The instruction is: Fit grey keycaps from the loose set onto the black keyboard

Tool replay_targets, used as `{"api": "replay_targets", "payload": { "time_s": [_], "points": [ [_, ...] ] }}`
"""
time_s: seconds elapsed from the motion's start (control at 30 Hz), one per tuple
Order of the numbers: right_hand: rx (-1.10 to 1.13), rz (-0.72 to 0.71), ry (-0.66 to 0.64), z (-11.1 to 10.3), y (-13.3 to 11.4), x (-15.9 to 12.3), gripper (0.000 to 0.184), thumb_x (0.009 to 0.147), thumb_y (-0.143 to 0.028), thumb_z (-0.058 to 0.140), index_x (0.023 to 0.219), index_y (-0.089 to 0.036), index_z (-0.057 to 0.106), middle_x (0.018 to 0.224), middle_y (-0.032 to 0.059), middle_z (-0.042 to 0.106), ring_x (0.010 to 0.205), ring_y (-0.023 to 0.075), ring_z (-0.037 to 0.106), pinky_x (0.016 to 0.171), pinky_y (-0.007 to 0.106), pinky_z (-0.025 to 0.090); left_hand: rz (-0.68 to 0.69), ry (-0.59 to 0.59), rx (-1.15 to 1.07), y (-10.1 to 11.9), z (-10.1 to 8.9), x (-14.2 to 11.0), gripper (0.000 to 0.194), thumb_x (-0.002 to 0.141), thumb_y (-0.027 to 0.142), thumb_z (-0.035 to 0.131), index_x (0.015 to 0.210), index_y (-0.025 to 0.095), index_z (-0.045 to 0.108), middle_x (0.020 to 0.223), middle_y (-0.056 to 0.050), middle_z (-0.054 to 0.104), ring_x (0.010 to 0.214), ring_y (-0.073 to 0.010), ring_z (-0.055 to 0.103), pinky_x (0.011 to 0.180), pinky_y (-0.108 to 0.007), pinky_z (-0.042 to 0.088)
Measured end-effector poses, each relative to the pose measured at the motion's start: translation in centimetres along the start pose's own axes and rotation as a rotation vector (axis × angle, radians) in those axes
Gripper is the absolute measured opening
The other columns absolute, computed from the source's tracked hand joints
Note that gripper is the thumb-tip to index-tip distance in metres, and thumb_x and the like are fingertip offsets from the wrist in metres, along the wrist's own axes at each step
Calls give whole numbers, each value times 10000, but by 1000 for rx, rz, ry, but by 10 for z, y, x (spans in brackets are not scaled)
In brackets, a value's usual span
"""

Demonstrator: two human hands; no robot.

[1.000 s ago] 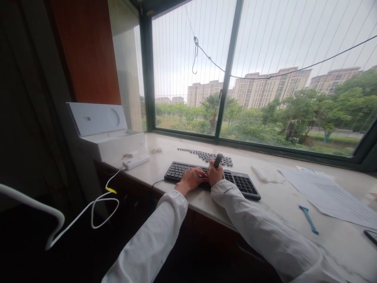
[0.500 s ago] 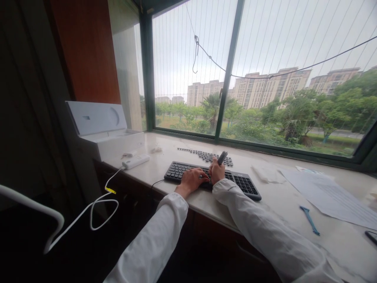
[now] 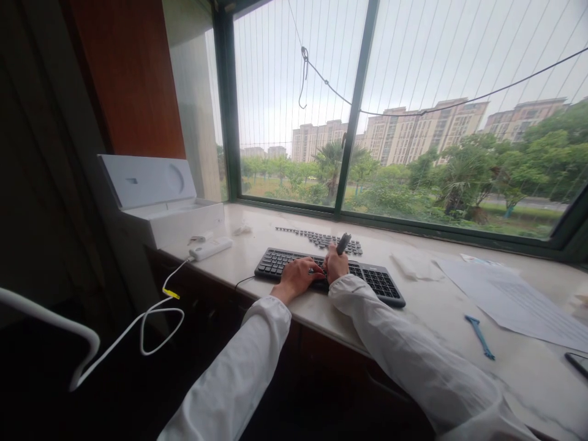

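A black keyboard (image 3: 376, 283) lies on the pale stone sill (image 3: 413, 306). My left hand (image 3: 297, 275) rests on its middle keys with the fingers bent down onto them. Right beside it, my right hand (image 3: 336, 267) is closed around a dark pen-like tool (image 3: 342, 243) that points up and away, its lower end on the keys. Rows of loose dark keycaps (image 3: 321, 240) lie just behind the keyboard.
An open white box (image 3: 156, 205) stands at the sill's left end, with a white power bank (image 3: 211, 248) and its cable (image 3: 156, 318) hanging off the edge. Paper sheets (image 3: 514, 300), a blue tool (image 3: 480, 337) and a phone corner (image 3: 577, 362) lie at the right. Window glass runs behind.
Both hands stay on the keyboard. The tool in my right hand tilted right, then came back more upright. The view shifted slightly.
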State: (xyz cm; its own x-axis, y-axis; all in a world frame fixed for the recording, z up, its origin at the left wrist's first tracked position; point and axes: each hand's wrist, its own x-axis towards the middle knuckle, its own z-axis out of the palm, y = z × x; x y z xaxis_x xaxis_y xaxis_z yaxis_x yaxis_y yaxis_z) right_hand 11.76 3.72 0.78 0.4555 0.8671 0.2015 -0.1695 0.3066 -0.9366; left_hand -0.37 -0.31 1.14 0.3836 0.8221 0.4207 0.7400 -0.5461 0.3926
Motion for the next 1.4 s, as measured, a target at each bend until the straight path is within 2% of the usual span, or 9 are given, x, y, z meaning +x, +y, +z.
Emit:
{"api": "replay_targets", "payload": {
  "time_s": [0.17, 0.37, 0.57, 0.73, 0.93, 1.07, 1.2, 1.33, 1.4],
  "points": [
    [-451, -439, -100, 0, 2, -12, 450, 781, -544, 472, 513, -194, 380, 469, -30, 372, 487, 105, 367, 465, 246, 284, -44, -18, 25, -4, 1, 5, 227, 804, 433, 560, 927, 311, 708, 1031, 17, 672, 953, -195, 609, 826, -273, 456],
    [-563, -617, -149, 0, 4, -16, 439, 828, -511, 414, 549, -173, 440, 508, -19, 437, 518, 103, 376, 508, 234, 302, -53, -17, 59, -9, 4, 11, 188, 743, 371, 612, 882, 292, 712, 983, 3, 694, 924, -222, 625, 785, -294, 474],
    [-574, -679, -139, 0, 0, -22, 412, 850, -482, 392, 572, -182, 443, 494, -25, 418, 504, 102, 360, 496, 230, 306, -25, -27, 86, -9, 2, 11, 214, 760, 384, 586, 906, 277, 699, 988, -19, 692, 938, -234, 624, 775, -307, 477],
    [-609, -777, -199, 4, -6, -32, 384, 856, -454, 407, 586, -187, 462, 480, -34, 418, 484, 94, 344, 509, 227, 324, -103, -43, 177, -6, 2, 10, 233, 802, 325, 539, 944, 210, 684, 961, -76, 690, 908, -230, 630, 764, -300, 474],
    [-719, -585, 85, -14, -28, -3, 513, 856, -552, 340, 558, -178, 527, 484, 25, 497, 478, 133, 425, 528, 254, 364, 95, 35, 77, -3, 0, -2, 255, 838, 465, 516, 917, 282, 676, 1001, 8, 656, 901, -171, 612, 782, -272, 456],
    [-818, -574, 148, -39, -45, 24, 542, 836, -584, 328, 581, -168, 563, 522, 61, 554, 520, 161, 469, 537, 266, 348, 128, 68, 94, 1, -3, -7, 328, 862, 494, 469, 968, 247, 657, 1020, -22, 629, 846, -170, 618, 749, -281, 461],
    [-927, -583, -45, -57, -57, 30, 562, 810, -610, 370, 582, -149, 597, 510, 52, 547, 520, 159, 479, 526, 261, 332, 123, 143, 117, 7, -6, -11, 355, 885, 485, 428, 1013, 221, 627, 1065, -51, 613, 842, -174, 624, 718, -279, 466],
    [-1010, -522, -477, -70, -61, 22, 550, 768, -624, 445, 657, -138, 675, 589, 43, 600, 584, 170, 542, 552, 250, 356, 147, 186, 108, 10, -5, -15, 321, 881, 461, 450, 1026, 227, 615, 1007, -48, 651, 868, -193, 633, 741, -293, 468],
    [-1010, -469, -639, -76, -59, 18, 531, 762, -616, 472, 708, -142, 704, 611, 32, 611, 600, 165, 545, 568, 248, 365, 150, 193, 96, 11, -3, -16, 302, 865, 441, 487, 1031, 224, 617, 973, -47, 671, 880, -201, 635, 752, -293, 469]
  ]
}}
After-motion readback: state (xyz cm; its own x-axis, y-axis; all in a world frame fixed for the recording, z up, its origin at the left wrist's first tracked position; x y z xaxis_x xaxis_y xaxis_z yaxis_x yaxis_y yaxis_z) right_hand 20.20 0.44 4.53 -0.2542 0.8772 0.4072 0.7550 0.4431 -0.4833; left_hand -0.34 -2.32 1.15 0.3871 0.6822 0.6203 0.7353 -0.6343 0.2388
